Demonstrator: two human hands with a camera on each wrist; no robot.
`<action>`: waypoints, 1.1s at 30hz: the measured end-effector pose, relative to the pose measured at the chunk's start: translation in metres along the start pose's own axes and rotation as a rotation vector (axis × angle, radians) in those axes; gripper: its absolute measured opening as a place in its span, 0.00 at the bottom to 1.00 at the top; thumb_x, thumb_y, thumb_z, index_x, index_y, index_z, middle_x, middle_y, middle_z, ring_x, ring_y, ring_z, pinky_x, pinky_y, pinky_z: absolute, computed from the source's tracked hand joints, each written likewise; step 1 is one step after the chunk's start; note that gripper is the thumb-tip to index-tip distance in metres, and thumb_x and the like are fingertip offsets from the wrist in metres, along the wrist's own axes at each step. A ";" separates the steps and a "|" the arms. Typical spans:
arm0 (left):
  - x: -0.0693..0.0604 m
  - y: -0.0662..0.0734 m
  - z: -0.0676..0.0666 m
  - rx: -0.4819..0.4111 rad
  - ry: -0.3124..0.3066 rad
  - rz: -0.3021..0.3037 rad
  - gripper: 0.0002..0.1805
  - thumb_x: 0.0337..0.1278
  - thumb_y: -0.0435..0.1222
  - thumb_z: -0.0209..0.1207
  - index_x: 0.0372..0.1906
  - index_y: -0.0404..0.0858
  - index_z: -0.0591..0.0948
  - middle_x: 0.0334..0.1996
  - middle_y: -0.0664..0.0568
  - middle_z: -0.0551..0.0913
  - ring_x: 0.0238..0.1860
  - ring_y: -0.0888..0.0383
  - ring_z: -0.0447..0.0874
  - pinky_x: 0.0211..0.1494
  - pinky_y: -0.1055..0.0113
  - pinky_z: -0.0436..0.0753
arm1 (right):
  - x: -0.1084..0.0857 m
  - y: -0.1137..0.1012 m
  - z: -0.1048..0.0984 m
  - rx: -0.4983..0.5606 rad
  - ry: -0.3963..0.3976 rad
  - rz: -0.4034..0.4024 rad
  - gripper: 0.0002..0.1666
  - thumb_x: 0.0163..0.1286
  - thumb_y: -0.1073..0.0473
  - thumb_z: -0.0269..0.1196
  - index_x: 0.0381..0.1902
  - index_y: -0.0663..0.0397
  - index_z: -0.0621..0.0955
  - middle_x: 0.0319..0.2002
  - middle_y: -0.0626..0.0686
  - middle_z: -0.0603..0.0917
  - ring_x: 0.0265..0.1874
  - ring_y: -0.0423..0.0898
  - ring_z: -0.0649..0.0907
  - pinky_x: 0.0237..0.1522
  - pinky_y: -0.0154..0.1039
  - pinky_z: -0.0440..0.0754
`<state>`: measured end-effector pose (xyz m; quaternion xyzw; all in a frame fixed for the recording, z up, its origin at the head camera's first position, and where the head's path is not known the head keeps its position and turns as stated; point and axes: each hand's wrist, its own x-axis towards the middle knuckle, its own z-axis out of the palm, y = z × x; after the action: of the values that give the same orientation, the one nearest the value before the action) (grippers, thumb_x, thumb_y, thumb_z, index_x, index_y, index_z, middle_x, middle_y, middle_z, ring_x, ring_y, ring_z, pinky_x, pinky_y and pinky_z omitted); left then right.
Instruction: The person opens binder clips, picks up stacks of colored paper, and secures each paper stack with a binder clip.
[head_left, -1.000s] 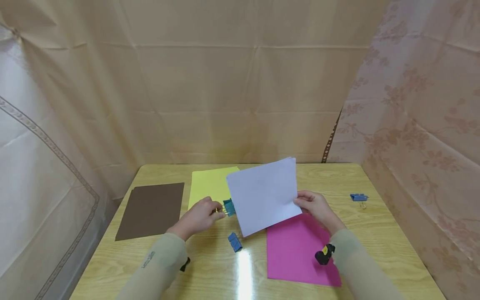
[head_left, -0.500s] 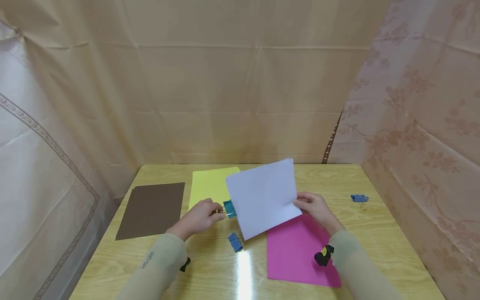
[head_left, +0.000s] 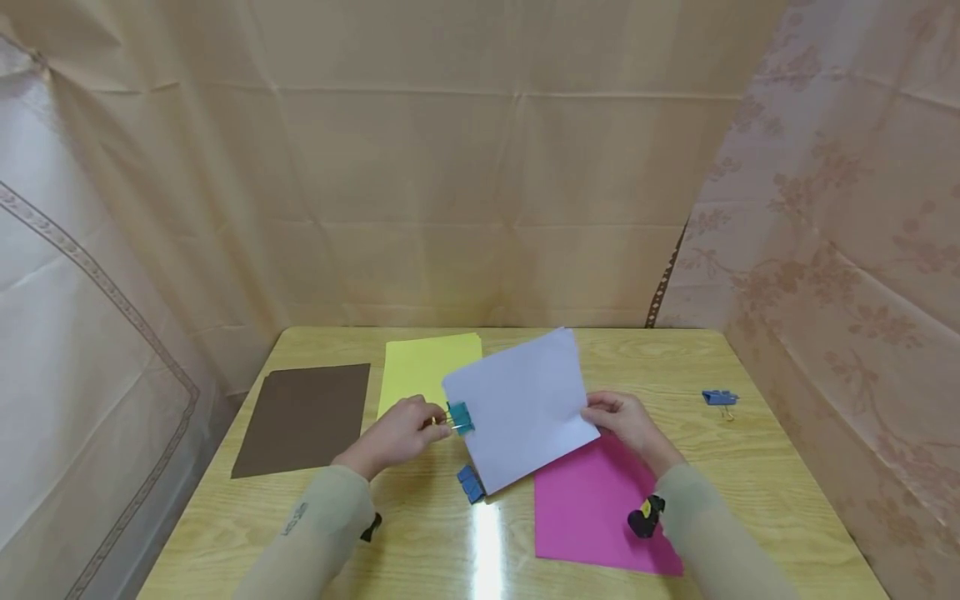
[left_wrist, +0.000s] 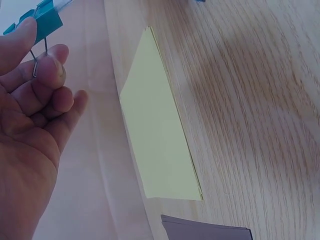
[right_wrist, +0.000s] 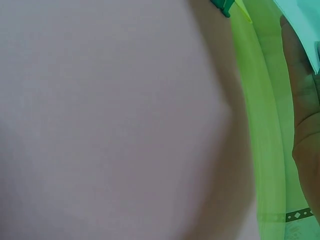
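Observation:
My left hand (head_left: 401,429) pinches the wire handles of a teal binder clip (head_left: 461,418), which sits over the left edge of a white paper stack (head_left: 521,408). In the left wrist view thumb and fingers squeeze those handles below the teal clip (left_wrist: 49,26). My right hand (head_left: 630,423) grips the stack's right edge, thumb on the front face. The papers are held tilted above the table. A blue binder clip (head_left: 471,484) lies just below their lower left corner. In the right wrist view, strongly tinted, only part of my right hand (right_wrist: 305,100) shows.
Yellow sheets (head_left: 420,371) lie behind the left hand, brown sheets (head_left: 303,421) at the left. Magenta sheets (head_left: 592,517) lie under the right forearm. Another blue binder clip (head_left: 720,397) rests on the table (head_left: 780,500) at the right.
The white stack has moved left and down, so its left edge is now inside the teal clip's mouth. My right hand has shifted slightly left with it; the left hand has barely moved.

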<state>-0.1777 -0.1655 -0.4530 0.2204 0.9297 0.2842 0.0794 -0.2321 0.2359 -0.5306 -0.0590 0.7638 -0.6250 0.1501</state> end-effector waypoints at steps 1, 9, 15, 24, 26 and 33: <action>0.000 0.000 0.000 0.000 0.000 -0.006 0.12 0.73 0.42 0.58 0.44 0.37 0.86 0.30 0.54 0.75 0.32 0.58 0.70 0.36 0.62 0.72 | 0.000 0.001 0.001 0.003 -0.005 0.006 0.25 0.71 0.58 0.68 0.59 0.71 0.80 0.40 0.45 0.89 0.40 0.37 0.85 0.44 0.33 0.84; -0.001 -0.002 -0.003 -0.017 -0.004 -0.030 0.13 0.73 0.44 0.59 0.43 0.39 0.85 0.30 0.54 0.75 0.32 0.57 0.70 0.35 0.63 0.71 | -0.001 0.004 0.002 0.033 -0.047 -0.017 0.22 0.70 0.61 0.69 0.55 0.72 0.81 0.40 0.47 0.89 0.39 0.38 0.86 0.41 0.34 0.84; -0.001 -0.003 -0.004 -0.029 -0.003 -0.026 0.13 0.72 0.45 0.60 0.42 0.40 0.84 0.28 0.54 0.74 0.32 0.57 0.70 0.35 0.63 0.70 | -0.001 0.003 0.002 0.051 -0.072 -0.037 0.21 0.70 0.63 0.68 0.54 0.74 0.80 0.39 0.46 0.89 0.40 0.37 0.86 0.41 0.33 0.84; 0.000 -0.004 -0.004 -0.071 -0.018 -0.092 0.20 0.69 0.52 0.60 0.50 0.40 0.85 0.27 0.55 0.76 0.29 0.59 0.71 0.33 0.64 0.71 | 0.001 0.004 0.003 0.044 -0.048 -0.006 0.22 0.71 0.61 0.68 0.56 0.71 0.80 0.40 0.49 0.89 0.41 0.40 0.86 0.43 0.34 0.85; 0.000 -0.005 -0.004 -0.065 -0.009 -0.099 0.22 0.69 0.53 0.60 0.53 0.39 0.84 0.25 0.55 0.76 0.27 0.59 0.71 0.32 0.64 0.71 | 0.001 0.004 0.003 0.049 -0.047 -0.003 0.23 0.71 0.61 0.68 0.57 0.72 0.79 0.41 0.50 0.89 0.41 0.40 0.87 0.44 0.35 0.85; 0.000 -0.004 -0.001 -0.080 0.073 -0.125 0.25 0.70 0.54 0.59 0.58 0.40 0.83 0.35 0.59 0.79 0.38 0.59 0.75 0.47 0.58 0.77 | 0.001 0.002 0.002 0.034 -0.030 0.003 0.26 0.72 0.59 0.67 0.60 0.73 0.77 0.42 0.49 0.88 0.42 0.38 0.86 0.45 0.33 0.84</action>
<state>-0.1797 -0.1689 -0.4545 0.1483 0.9318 0.3233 0.0718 -0.2320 0.2344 -0.5334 -0.0647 0.7509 -0.6366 0.1634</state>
